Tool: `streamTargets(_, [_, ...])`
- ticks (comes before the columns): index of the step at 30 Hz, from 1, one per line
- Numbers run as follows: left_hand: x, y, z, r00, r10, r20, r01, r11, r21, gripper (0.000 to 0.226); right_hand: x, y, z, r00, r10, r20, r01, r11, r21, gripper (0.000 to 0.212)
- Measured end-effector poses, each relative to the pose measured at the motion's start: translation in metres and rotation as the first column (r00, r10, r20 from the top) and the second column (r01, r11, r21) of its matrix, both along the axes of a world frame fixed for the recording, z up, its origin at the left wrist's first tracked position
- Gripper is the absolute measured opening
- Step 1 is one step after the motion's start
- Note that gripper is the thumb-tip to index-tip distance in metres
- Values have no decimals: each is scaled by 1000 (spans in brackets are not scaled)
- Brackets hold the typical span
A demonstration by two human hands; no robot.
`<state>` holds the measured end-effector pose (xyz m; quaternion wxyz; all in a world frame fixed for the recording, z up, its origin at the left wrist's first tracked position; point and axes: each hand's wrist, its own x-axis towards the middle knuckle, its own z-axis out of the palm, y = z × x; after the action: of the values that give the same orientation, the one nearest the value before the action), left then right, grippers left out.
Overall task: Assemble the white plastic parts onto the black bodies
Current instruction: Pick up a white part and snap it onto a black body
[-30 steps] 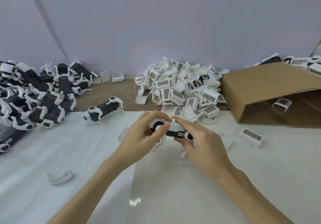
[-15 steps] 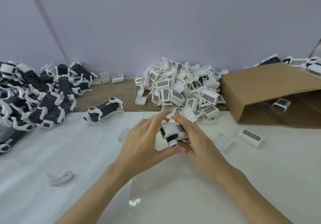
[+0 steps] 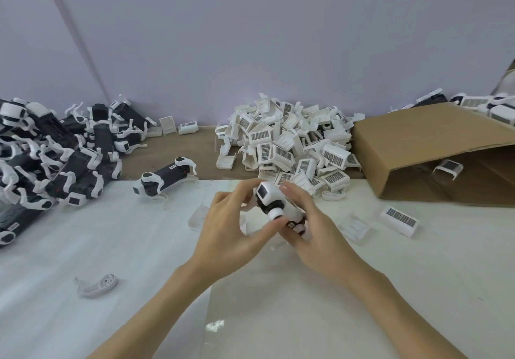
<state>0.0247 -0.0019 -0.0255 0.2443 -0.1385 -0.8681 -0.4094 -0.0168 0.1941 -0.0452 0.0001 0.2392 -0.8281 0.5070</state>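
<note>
Both hands hold one black body with white parts above the middle of the table, its small screen end tilted up and away from me. My left hand curls round its left side, thumb under a white round joint. My right hand grips its lower right end. A heap of white plastic covers lies just behind. One black body with white legs stands alone to the left. A pile of black bodies fills the far left.
An open cardboard box lies on its side at the right, a white cover inside. Loose white covers and clear pieces lie right of my hands. A single white leg part rests at the front left.
The held body has turned from lying crosswise between my hands to pointing end-up and away, and my hands have shifted round it while lifting it slightly.
</note>
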Motion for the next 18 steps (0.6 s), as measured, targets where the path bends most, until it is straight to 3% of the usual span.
streamTargets(4, [-4, -6, -1, 978, -180, 105, 135, 931, 338, 44, -3, 2, 11, 962, 128, 242, -46, 947, -318, 62])
streamTargets(7, [-7, -9, -4, 962, -221, 160, 131, 888, 441, 48, -1, 2, 14, 927, 186, 325, -22, 893, -449, 56])
streamTargets(12, [-16, -23, -2, 881, -335, 335, 141, 860, 490, 46, -4, 4, 11, 977, 12, 215, 75, 916, -394, 41])
streamTargets(15, [-19, -37, 2, 809, -420, 411, 188, 847, 497, 36, -7, 11, 9, 991, 11, 132, 29, 955, -296, 53])
streamTargets(18, [-21, -49, 3, 828, -396, 397, 277, 904, 324, 54, -9, 15, 5, 1000, 4, 20, -4, 1000, 6, 81])
